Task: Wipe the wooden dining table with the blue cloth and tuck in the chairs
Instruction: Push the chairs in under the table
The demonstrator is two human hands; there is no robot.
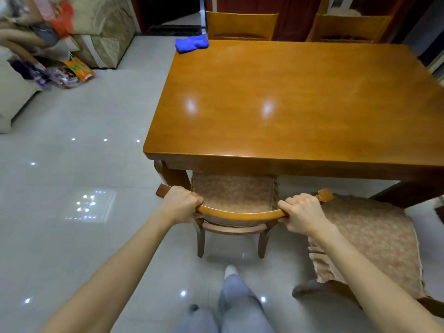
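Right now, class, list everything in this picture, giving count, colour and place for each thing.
dining table: 1, orange-brown wood, centre and right
blue cloth: 1, blue, bunched on the table's far left corner
held chair: 1, brown wood, mottled pinkish cushion, near side, seat partly under the table
pulled-out chair: 1, same cushion, near right, not tucked in
far chairs: 2, orange-brown wood, far side
sofa: 1, beige, upper left
snack packets: several, orange and purple, floor beside sofa
floor: 1, glossy grey tiles, all around
trouser legs: 2, grey, bottom centre
left hand: 1, grips held chair's top rail, left end
right hand: 1, grips same rail, right end
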